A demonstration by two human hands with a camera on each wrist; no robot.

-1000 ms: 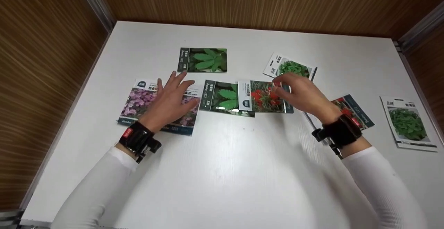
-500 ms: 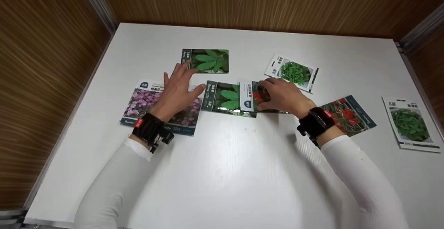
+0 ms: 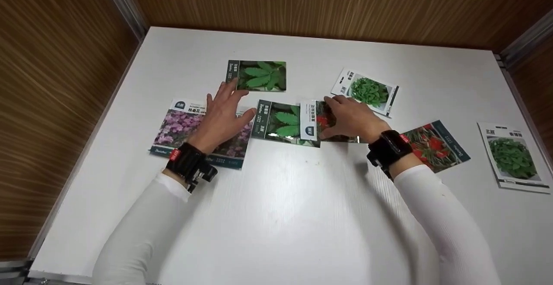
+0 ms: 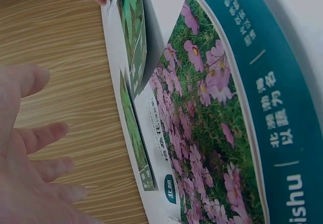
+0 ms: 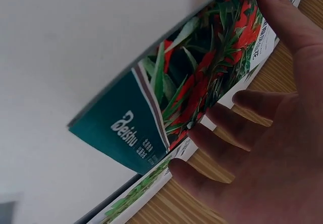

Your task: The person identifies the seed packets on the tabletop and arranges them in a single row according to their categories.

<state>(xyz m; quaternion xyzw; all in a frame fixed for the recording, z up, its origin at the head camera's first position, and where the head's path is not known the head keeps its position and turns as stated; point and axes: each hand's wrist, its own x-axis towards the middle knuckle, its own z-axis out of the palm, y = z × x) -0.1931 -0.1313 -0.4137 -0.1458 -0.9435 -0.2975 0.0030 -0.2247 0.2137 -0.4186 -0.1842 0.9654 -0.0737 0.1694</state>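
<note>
My right hand [image 3: 355, 118] holds a seed packet with red flowers [image 3: 308, 121] across its width, thumb at the near edge and fingers along the far edge. This packet overlaps the right end of a green-leaf packet [image 3: 276, 123]. In the right wrist view the thumb lies on the red-flower packet [image 5: 202, 67], fingertips along its other side. My left hand [image 3: 222, 118], fingers spread, is over the pink-flower packets [image 3: 179, 127]. Its fingertips are right at the lower left of another green-leaf packet [image 3: 263, 76], and its thumb is close to the middle green-leaf packet.
A leafy white packet [image 3: 367, 90] lies behind my right hand. A second red-flower packet [image 3: 436, 144] lies to the right, with another leafy white packet [image 3: 514, 157] at the far right. Wood-grain walls [image 3: 319, 6] enclose the white table [image 3: 276, 216].
My right hand has moved left and down onto the middle red-flower packet, uncovering the leafy packet behind. My left hand has shifted up and right toward the upper green-leaf packet.
</note>
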